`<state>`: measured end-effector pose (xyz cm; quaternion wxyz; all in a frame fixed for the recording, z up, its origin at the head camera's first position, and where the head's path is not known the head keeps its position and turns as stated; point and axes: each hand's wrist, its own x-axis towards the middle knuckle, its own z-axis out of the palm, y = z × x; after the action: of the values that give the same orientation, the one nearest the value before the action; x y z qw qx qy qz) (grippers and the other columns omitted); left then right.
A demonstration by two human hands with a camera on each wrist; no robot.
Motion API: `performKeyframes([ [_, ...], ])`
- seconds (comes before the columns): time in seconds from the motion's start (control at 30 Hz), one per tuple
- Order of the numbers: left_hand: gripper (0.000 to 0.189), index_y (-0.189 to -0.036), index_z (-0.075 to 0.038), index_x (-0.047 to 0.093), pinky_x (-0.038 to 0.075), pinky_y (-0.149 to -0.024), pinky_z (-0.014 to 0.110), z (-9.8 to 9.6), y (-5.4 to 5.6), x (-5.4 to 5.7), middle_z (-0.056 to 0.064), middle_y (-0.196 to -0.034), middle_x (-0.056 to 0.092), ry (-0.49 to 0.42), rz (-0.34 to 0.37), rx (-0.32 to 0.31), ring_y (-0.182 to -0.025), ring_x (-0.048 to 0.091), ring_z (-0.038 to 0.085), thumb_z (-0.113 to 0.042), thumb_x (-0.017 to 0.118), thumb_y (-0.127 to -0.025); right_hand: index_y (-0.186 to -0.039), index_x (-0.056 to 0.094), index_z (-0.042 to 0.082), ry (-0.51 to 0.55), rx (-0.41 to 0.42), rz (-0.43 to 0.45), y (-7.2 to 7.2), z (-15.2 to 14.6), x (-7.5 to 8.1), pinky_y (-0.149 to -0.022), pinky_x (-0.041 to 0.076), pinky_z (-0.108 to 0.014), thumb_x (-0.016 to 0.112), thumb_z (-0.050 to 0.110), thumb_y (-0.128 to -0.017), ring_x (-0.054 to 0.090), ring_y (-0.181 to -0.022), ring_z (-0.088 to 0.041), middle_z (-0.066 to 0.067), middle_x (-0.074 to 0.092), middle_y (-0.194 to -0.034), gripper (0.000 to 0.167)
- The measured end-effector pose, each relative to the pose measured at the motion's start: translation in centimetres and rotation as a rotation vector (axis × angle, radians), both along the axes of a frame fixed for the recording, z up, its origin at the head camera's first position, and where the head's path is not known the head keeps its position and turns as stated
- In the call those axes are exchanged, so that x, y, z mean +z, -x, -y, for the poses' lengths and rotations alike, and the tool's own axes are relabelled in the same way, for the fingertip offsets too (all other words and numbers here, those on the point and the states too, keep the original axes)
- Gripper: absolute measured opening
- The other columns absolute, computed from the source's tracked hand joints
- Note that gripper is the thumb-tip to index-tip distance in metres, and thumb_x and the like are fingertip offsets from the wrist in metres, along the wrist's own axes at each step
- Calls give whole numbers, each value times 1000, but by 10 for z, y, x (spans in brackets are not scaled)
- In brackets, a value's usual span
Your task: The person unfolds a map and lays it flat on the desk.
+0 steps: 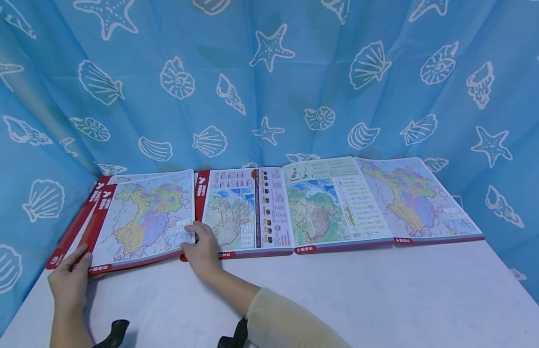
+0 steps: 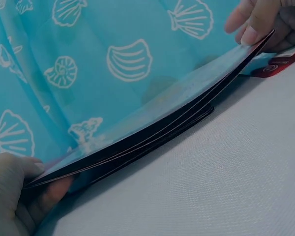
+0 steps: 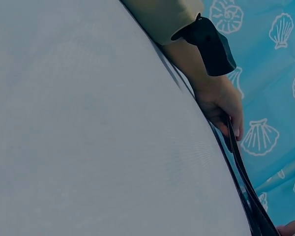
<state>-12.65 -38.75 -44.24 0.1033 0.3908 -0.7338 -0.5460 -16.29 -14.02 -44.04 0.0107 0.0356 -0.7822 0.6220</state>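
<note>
At the left end of the table, both hands hold a map sheet (image 1: 152, 212) with a red left border by its near corners. My left hand (image 1: 71, 275) pinches the lower left corner, thumb on top and fingers beneath, as the left wrist view also shows. The lower right corner is between the thumb and fingers of my right hand (image 1: 204, 251). In the left wrist view the sheet (image 2: 157, 115) sags between the hands, its right end raised, with more sheet edges below it. Another red-bordered sheet (image 1: 73, 234) lies partly under it, mostly hidden.
To the right, a sheet with a map and small pictures (image 1: 275, 203), a green relief map (image 1: 314, 212) and a coloured map (image 1: 408, 198) lie side by side. A blue shell-patterned curtain (image 1: 234, 72) hangs behind the white table (image 1: 339, 295).
</note>
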Motion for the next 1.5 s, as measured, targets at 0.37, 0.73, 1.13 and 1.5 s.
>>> performKeyframes([
  [0.37, 51, -142, -39, 33, 26, -112, 40, 3, 3, 2, -7, -160, 4, -46, -22, 20, -146, 2, 19, -42, 50, -94, -103, 70, 11, 281, -27, 101, 7, 4, 1, -87, 52, -26, 71, 1, -79, 56, -105, -14, -1, 58, -124, 26],
  [0.73, 66, -138, -35, 43, 56, -65, 19, 10, -3, 6, -8, -153, 20, -469, -105, -93, -87, 52, -1, -43, 71, -78, -109, 70, 17, 102, 158, 289, 22, -1, 3, -83, 50, -26, 76, 16, -80, 60, -89, -10, -1, 60, -118, 31],
  [1.13, 73, -142, -41, 31, 55, -71, 20, 5, 2, 1, -4, -159, 9, -309, 26, -180, -89, 47, 1, -47, 67, -79, -112, 68, 9, 197, 168, 339, 26, -3, 3, -60, 57, -28, 72, 2, -81, 69, -65, -24, -10, 62, -116, 33],
  [1.5, 71, -134, -48, 41, 52, -58, 12, 7, 1, 9, -19, -156, 7, -410, -74, -77, -139, 18, 13, -44, 75, -72, -117, 66, 12, 175, 217, 266, 23, -5, 7, -60, 57, -27, 71, 7, -83, 69, -64, -19, -5, 66, -108, 35],
])
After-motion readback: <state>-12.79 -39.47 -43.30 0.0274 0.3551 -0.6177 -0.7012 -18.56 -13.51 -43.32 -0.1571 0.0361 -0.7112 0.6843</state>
